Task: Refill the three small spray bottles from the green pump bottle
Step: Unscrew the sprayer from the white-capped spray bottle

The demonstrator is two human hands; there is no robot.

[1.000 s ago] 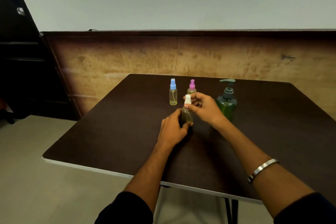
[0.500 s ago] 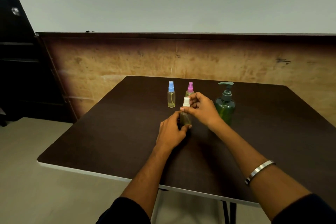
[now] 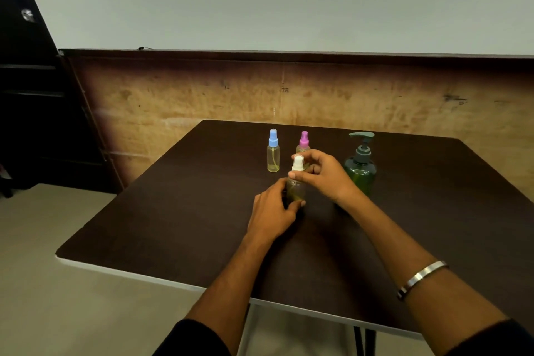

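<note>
Head view, sleeves: dark cuffs at the bottom edge, at 6 and 5 o'clock.
Bangle [image 3: 420,277]: a silver band round the right forearm, at 4 o'clock.
Worktop [image 3: 179,217]: dark brown with a pale front edge, carrying every bottle.
Left hand [image 3: 271,211]: just below centre, fingers and thumb curled round the lower body of the white-capped spray bottle [image 3: 296,182], gripping it.
White-capped spray bottle: upright on the worktop between the two hands, yellowish liquid inside.
Right hand [image 3: 323,173]: at 1 o'clock of the left hand, thumb and fingertips pinching the bottle's white spray cap.
Green pump bottle [image 3: 360,170]: upright at 3 o'clock of the right hand, just beside it, dark pump head on top.
Pink-capped spray bottle [image 3: 303,143]: upright behind the right hand, lower body hidden by the fingers.
Blue-capped spray bottle [image 3: 273,152]: upright at 9 o'clock of the pink-capped one, apart from both hands.
Wall [image 3: 202,95]: worn tan panel at 12 o'clock, pale grey above.
</note>
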